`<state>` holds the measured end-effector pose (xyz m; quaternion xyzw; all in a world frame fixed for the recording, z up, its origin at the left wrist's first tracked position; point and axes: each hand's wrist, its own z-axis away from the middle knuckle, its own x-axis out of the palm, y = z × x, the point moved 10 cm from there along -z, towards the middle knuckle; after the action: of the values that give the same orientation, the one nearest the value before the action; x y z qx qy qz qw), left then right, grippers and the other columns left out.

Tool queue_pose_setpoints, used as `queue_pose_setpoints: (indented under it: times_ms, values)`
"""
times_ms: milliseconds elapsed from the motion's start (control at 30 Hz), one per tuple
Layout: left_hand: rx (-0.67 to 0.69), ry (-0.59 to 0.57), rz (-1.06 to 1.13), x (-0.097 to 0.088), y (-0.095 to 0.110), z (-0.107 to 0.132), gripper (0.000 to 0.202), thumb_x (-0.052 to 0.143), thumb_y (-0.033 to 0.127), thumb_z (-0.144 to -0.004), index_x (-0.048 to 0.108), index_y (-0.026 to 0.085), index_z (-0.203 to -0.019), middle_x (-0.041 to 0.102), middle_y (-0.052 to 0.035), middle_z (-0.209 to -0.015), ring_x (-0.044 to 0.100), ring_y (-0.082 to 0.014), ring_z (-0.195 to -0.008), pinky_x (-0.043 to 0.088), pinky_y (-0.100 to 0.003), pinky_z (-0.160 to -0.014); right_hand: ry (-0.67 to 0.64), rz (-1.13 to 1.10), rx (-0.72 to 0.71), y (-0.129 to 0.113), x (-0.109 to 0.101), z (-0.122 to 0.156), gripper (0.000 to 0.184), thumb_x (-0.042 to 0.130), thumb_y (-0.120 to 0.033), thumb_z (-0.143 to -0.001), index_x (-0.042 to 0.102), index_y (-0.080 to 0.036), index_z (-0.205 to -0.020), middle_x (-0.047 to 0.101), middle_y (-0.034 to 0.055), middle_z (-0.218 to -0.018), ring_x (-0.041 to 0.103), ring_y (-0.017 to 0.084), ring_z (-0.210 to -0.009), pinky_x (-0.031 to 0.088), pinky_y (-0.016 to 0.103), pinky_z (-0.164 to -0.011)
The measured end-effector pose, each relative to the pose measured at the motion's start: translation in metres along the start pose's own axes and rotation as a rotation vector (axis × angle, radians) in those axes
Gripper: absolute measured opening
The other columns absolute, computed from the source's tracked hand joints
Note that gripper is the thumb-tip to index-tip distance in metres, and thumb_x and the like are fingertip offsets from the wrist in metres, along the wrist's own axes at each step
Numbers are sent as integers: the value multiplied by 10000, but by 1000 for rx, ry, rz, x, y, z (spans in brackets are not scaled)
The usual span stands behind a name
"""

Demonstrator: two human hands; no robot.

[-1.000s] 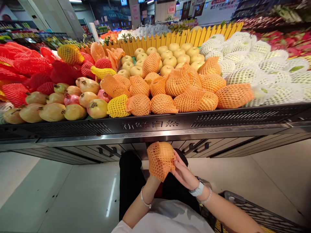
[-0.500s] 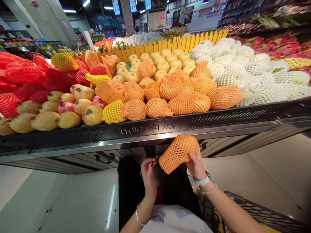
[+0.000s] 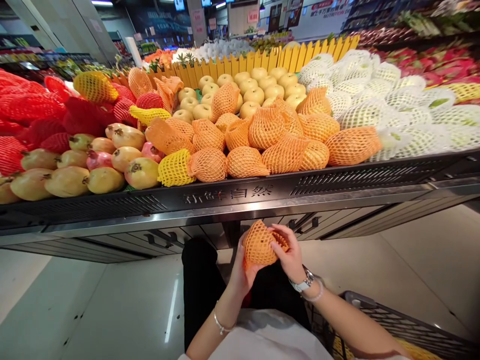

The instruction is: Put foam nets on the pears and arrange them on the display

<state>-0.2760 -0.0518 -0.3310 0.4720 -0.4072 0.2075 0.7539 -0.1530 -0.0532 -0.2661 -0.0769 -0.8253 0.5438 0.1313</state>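
A round fruit wrapped in orange foam netting (image 3: 258, 245) is held below the display's front edge, at centre. My left hand (image 3: 242, 272) cups it from the left and beneath, fingers closed on it. My right hand (image 3: 289, 252) grips its right side, fingers curled over the net's top. Both wrists wear bracelets, and the right one also has a watch. Just above, the black display stand (image 3: 337, 182) carries a heap of similar orange-netted fruit (image 3: 285, 145).
Bare pale pears (image 3: 255, 92) lie behind the orange heap, before a yellow picket divider (image 3: 285, 57). White-netted fruit (image 3: 393, 105) fills the right, pomegranates (image 3: 93, 165) and red netting (image 3: 30, 107) the left. A dark shopping basket (image 3: 393, 325) sits at lower right over the pale floor.
The netted fruit, held out to the right by my right hand alone half a second ago, has come back to centre. My left hand has closed on it again.
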Motion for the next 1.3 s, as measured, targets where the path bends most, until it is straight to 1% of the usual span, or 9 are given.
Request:
queue_pose_setpoints:
  times_ms: [100,267,400,533,667,867,1000,1167,1300]
  values:
    - [125,29,-137,0,16,2,515,643,489,-792,509,302,-1253,499,-84,-1389,469,-329,-1276,394,-556,-1023,114,-231,85,6,-7,-2,489,675,-495,-799,516,-314,-1225,575,61,-1240,544,226,-1183,411,403,-1048]
    - [458,166,-583,10,59,16,738,861,258,-548,523,280,-1204,527,-84,-1319,468,-311,-1276,321,-447,-1111,-72,-495,378,22,27,5,878,750,-641,-626,427,-291,-1364,502,98,-1383,511,290,-1235,427,438,-1030]
    - [511,64,-761,22,60,19,979,887,153,-486,391,300,-1318,543,-105,-1279,524,-308,-1221,344,-456,-1094,27,-566,613,46,25,14,586,672,-551,-761,538,-261,-1252,679,62,-1082,641,240,-997,499,408,-913]
    - [663,70,-648,12,59,21,1008,872,307,-556,291,342,-1378,482,-108,-1344,499,-284,-1242,365,-447,-1077,199,-657,662,56,13,15,319,683,-476,-739,650,-236,-948,696,28,-963,646,238,-946,513,401,-885]
    - [408,63,-366,0,29,7,924,763,601,-610,338,338,-1386,497,-106,-1355,487,-298,-1259,390,-455,-1053,252,-579,517,44,2,7,219,682,-428,-740,661,-233,-837,678,17,-955,627,233,-970,479,395,-939]
    - [84,69,-101,-3,-5,4,599,768,500,-675,581,270,-1195,580,-100,-1311,491,-319,-1272,419,-471,-1038,143,-322,133,3,-1,2,63,667,-304,-807,671,-251,-842,650,27,-922,621,234,-980,438,425,-976]
    - [-13,92,-26,-9,-7,5,673,788,563,-606,639,187,-1145,632,-153,-1235,527,-372,-1222,410,-524,-1032,-24,-52,-27,-19,5,3,145,583,-293,-875,722,-265,-849,652,70,-1010,602,263,-1042,432,457,-985]
    - [145,95,-160,0,42,11,680,840,500,-541,629,221,-1124,654,-109,-1160,562,-327,-1170,428,-465,-1022,-182,113,-249,-39,6,5,296,598,-275,-847,687,-306,-1128,614,76,-1262,555,307,-1177,429,511,-1009]
    - [703,36,-513,37,147,28,787,818,483,-552,520,281,-1251,549,-81,-1272,535,-297,-1180,463,-405,-987,-100,185,-248,-32,-10,-7,294,572,-265,-870,668,-318,-1143,643,69,-1213,585,287,-1132,458,490,-982]
